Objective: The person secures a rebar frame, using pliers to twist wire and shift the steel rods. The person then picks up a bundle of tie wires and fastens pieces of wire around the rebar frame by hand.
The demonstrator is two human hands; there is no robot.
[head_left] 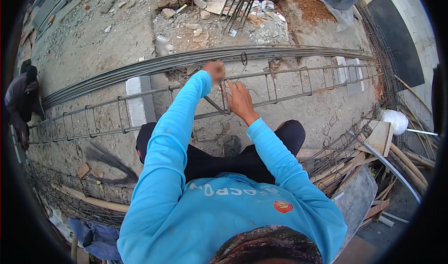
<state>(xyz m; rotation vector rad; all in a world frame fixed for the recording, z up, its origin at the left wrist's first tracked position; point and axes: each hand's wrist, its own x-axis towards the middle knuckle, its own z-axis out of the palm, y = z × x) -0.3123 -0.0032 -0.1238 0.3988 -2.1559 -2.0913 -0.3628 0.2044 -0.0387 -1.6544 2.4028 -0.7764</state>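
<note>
Over rough, dusty ground [112, 47], the rebar frame [310, 93] lay across a pale block [141, 100]. The left hand [214, 72] curled beside a crosspiece, its hold too blurred to tell; the right hand [241, 100], partly open, reached the same crosspiece.

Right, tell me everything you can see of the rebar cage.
The rebar cage is long and ladder-like: dull, metal-looking bars joined by thin crosspieces. It spans pale blocks, nearer than the bundled rods. The left hand and right hand work around mid-length; a co-worker is at its left end.
</note>
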